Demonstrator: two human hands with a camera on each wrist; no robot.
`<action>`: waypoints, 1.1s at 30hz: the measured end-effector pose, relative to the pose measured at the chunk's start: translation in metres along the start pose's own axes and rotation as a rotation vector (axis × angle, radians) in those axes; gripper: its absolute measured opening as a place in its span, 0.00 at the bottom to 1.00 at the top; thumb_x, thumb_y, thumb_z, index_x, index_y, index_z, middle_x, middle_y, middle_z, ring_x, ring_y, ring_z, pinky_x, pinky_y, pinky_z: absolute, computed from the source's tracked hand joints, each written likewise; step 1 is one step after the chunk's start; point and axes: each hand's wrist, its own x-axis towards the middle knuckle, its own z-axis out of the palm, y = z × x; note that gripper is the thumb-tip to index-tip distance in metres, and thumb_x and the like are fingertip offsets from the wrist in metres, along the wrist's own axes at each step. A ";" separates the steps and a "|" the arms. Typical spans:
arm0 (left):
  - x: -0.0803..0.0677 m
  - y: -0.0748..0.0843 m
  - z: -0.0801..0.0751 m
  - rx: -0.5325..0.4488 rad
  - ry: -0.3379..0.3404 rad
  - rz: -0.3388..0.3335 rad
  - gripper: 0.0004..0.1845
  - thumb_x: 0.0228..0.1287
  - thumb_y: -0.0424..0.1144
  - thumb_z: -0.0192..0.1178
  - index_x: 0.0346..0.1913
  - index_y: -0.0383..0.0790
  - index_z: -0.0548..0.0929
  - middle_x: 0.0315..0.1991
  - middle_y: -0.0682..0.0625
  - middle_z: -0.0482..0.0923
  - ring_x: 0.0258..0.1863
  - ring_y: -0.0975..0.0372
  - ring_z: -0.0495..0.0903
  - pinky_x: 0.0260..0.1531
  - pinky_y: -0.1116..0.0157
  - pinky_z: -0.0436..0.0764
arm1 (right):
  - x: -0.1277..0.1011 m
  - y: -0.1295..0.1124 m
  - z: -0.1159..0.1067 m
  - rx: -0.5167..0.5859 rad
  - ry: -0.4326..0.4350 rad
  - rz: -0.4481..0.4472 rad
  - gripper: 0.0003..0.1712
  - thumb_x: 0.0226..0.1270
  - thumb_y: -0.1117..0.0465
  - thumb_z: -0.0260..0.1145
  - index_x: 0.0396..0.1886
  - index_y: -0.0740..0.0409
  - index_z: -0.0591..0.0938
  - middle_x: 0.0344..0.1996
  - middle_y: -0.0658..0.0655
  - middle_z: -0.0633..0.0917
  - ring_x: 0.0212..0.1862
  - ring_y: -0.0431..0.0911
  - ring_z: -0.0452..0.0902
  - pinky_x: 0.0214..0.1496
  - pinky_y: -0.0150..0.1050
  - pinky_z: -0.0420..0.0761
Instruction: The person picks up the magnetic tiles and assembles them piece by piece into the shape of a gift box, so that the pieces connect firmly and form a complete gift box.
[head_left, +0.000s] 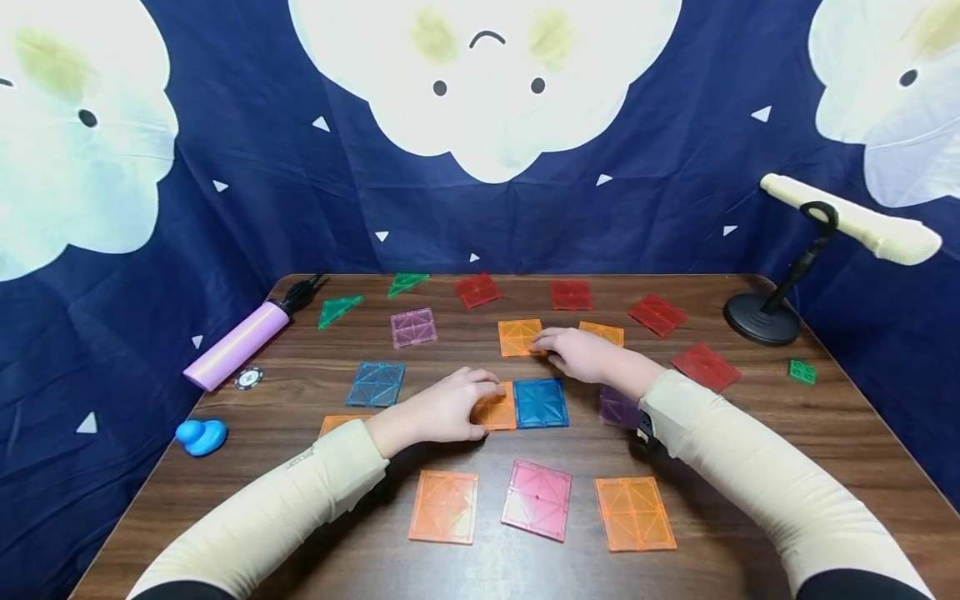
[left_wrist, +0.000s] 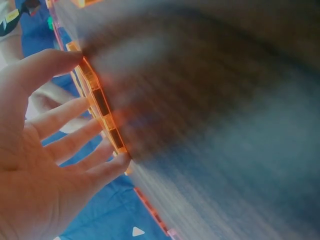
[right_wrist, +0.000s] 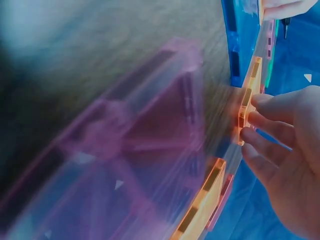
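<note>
The left hand [head_left: 442,410] lay on the wooden tabletop [head_left: 315,508], its fingers and thumb closed around the edge of an orange tile [head_left: 497,410] that sat flat near the middle, touching a blue tile [head_left: 540,402] on its right side. In the left wrist view the fingers [left_wrist: 75,140] rested along that orange tile's rim [left_wrist: 100,107] with the thumb at its far corner. The right hand [head_left: 581,353] reached farther back and pinched the edge of a second orange tile [head_left: 517,337] with its fingertips; the right wrist view showed the fingertips [right_wrist: 260,122] on that tile's edge [right_wrist: 246,105], though the picture was blurred. A purple tile [head_left: 617,407] lay partly under the right wrist. Nearer the person, an orange, a pink [head_left: 537,498] and another orange tile lay in a row. Red tiles [head_left: 570,294] and green triangles [head_left: 339,310] sat along the far edge.
</note>
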 end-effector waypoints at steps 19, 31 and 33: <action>0.001 0.000 0.000 -0.013 0.011 0.018 0.29 0.59 0.40 0.73 0.63 0.35 0.81 0.64 0.42 0.75 0.63 0.48 0.73 0.68 0.48 0.68 | 0.031 0.008 0.006 0.159 -0.011 0.090 0.28 0.72 0.60 0.69 0.69 0.60 0.76 0.74 0.69 0.65 0.75 0.63 0.59 0.75 0.56 0.60; 0.004 0.000 -0.002 -0.012 0.009 0.009 0.29 0.58 0.40 0.74 0.62 0.35 0.81 0.63 0.42 0.76 0.61 0.49 0.73 0.65 0.50 0.72 | 0.009 0.005 0.007 0.205 -0.048 0.012 0.26 0.73 0.62 0.67 0.69 0.59 0.77 0.73 0.68 0.68 0.74 0.65 0.60 0.73 0.61 0.61; 0.005 0.000 -0.002 -0.011 0.009 0.006 0.29 0.58 0.41 0.74 0.62 0.35 0.81 0.63 0.43 0.76 0.61 0.49 0.73 0.64 0.51 0.72 | 0.007 0.004 0.007 0.199 -0.048 0.007 0.25 0.74 0.62 0.66 0.69 0.58 0.77 0.73 0.68 0.68 0.74 0.65 0.60 0.73 0.62 0.60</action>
